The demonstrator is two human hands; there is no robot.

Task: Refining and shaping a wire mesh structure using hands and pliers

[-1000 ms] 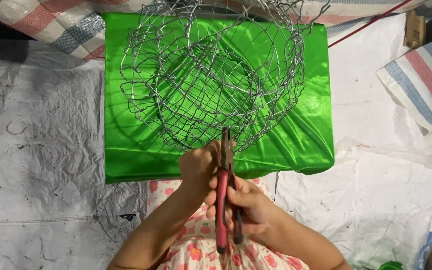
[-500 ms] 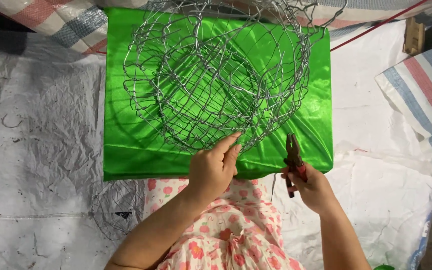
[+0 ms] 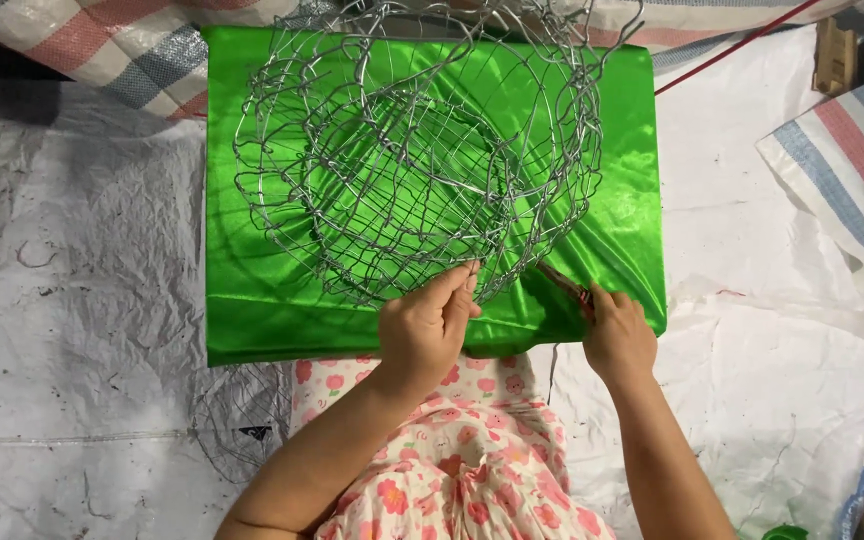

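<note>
A round wire mesh basket frame lies on a shiny green cloth-covered board. My left hand pinches the wire at the frame's near edge with its fingertips. My right hand is closed around red-handled pliers, whose tip points up-left toward the mesh at the lower right of the frame. Most of the pliers is hidden inside my fist.
White crinkled plastic sheeting covers the floor around the board. Striped woven sacks lie at the top left and right. A flat piece of wire mesh lies by my left arm. My lap has floral fabric.
One second ago both hands held the pliers at the frame's near edge. My right hand then carried them to the right and now aims them at the mesh; my left hand grips the wire.
</note>
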